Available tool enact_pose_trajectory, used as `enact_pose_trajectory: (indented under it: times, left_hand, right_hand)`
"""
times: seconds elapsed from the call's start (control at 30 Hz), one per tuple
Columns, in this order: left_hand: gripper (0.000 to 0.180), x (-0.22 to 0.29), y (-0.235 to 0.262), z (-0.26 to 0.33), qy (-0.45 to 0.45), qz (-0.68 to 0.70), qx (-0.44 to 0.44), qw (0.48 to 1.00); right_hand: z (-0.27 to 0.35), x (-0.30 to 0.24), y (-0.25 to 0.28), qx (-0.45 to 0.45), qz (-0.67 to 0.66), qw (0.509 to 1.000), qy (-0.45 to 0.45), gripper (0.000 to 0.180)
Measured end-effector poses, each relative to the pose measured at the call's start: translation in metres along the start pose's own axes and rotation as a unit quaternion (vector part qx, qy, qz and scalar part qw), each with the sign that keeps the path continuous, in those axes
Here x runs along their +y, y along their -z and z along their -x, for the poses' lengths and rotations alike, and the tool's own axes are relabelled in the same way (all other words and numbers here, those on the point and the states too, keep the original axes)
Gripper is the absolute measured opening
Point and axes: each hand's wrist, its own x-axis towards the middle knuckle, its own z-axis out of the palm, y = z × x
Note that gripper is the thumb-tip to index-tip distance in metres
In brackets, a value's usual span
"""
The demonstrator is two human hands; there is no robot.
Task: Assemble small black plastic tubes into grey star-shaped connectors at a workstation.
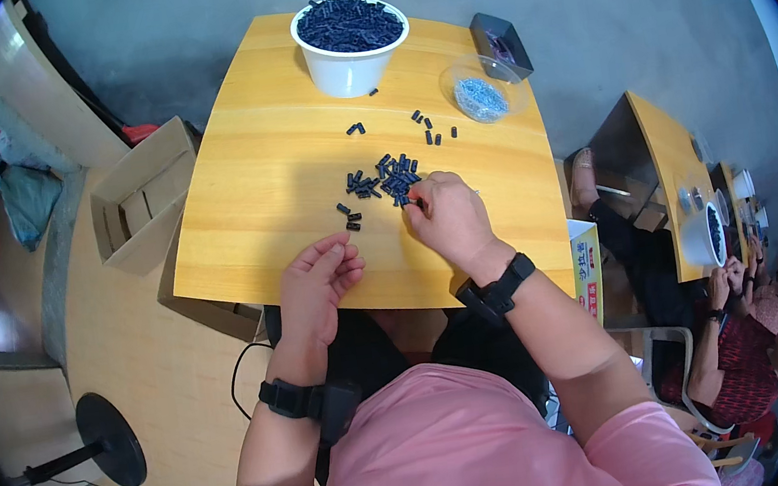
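Observation:
A loose pile of small black plastic pieces (393,182) lies on the wooden table (236,184). At the pile's near right edge is my right hand (452,221), thumb and fingers drawn together. A dark bit shows by its fingertips, too small to tell whether it is held. My left hand (321,279) is over the near left part of the table, its thumb against curled fingers; whatever is between them is hidden. Just beyond its fingertips lie a few separate black pieces (354,223). More strays (428,124) are scattered farther back.
A white bucket (349,71) heaped with black pieces stands at the back. Back right are a clear bowl of small bluish-silver bits (480,99) and a dark tray (502,42). Cardboard box (146,200) at left; another person (743,355) works at a table to the right.

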Motion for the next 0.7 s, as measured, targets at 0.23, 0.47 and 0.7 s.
enact_pose_trajectory:
  times: [0.23,0.47,0.7]
  left_hand:
    - [0.022,-0.003,0.003,0.0,-0.005,0.005,-0.015,1.0]
    - [0.021,-0.005,0.002,0.001,-0.017,-0.01,-0.019,1.0]
    - [0.022,-0.023,-0.023,0.009,-0.044,-0.104,-0.05,0.992]
  right_hand:
    - [-0.001,-0.002,-0.008,-0.013,0.055,0.998,-0.019,0.011]
    - [-0.003,-0.006,-0.004,0.01,0.046,0.999,-0.021,0.01]
    - [0.034,-0.027,0.005,0.048,-0.121,0.991,0.012,0.01]
